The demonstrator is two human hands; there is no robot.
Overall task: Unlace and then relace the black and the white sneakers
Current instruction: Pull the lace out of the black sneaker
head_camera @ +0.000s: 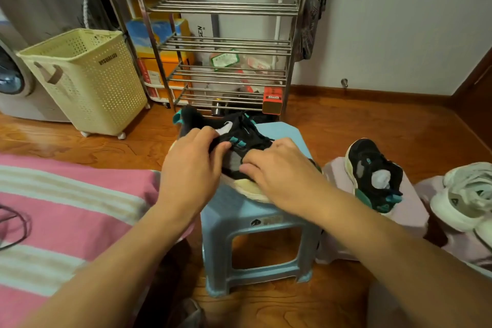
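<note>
A black sneaker (241, 132) with teal eyelet loops and a cream sole lies across a light blue plastic stool (255, 224). My left hand (193, 161) pinches the shoe's upper near the teal loops. My right hand (279, 170) presses on its laces and toe side, fingers curled over the black lace. A second black sneaker (375, 173) rests on a pale lilac stool (410, 210) to the right. White sneakers (463, 197) sit at the far right edge.
A steel shoe rack (223, 58) stands against the wall behind the blue stool. A cream laundry basket (85, 77) on wheels is at the left. A pink striped bedcover (66, 210) fills the lower left. The floor is wood.
</note>
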